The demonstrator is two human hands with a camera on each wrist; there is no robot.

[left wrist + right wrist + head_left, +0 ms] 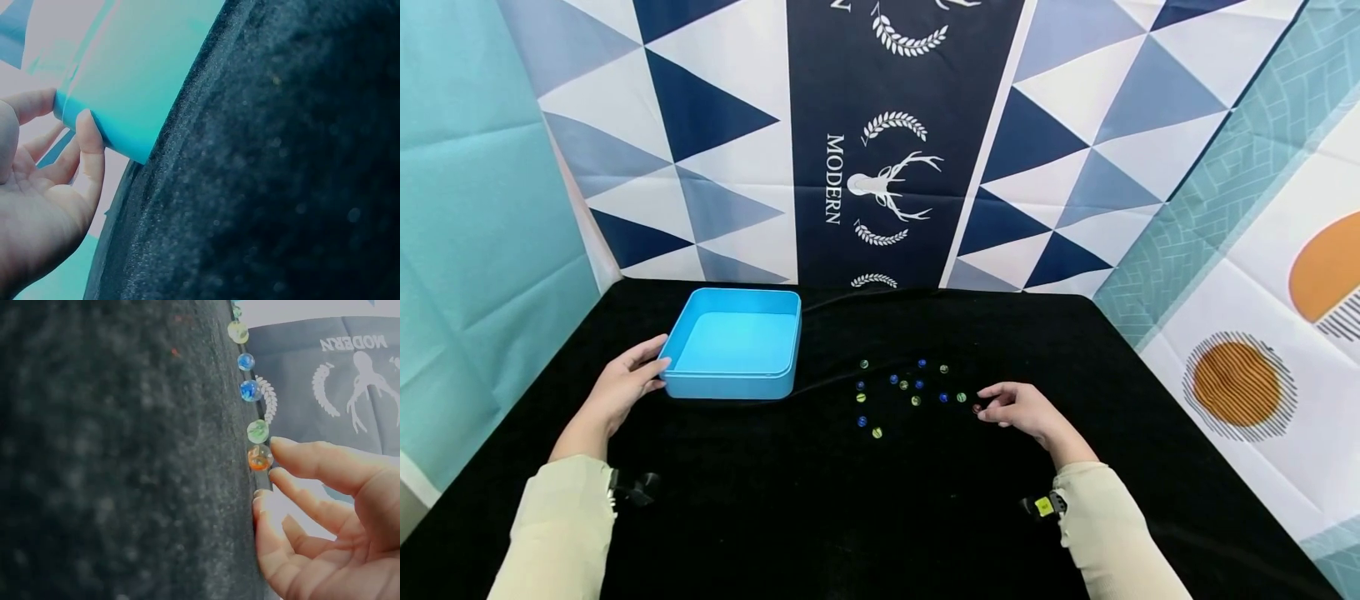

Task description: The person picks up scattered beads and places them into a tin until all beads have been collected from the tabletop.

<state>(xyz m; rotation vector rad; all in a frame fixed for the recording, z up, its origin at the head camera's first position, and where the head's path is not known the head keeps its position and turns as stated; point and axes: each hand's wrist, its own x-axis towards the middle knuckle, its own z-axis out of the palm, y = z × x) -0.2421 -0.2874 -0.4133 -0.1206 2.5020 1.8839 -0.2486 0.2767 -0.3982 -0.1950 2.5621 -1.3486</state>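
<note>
My left hand rests with fingers spread against the near-left corner of the blue tray, thumb and fingertip touching its wall, not curled round it. My right hand lies at the right end of the scattered marbles; its fingertips touch the orange marble, fingers relaxed, nothing pinched yet. To do this well, I judge: close thumb and forefinger on opposite sides of the marble, low on the black cloth, so it cannot roll. Whether my thumb touches it is unclear. The tray's far inside corners are hidden.
</note>
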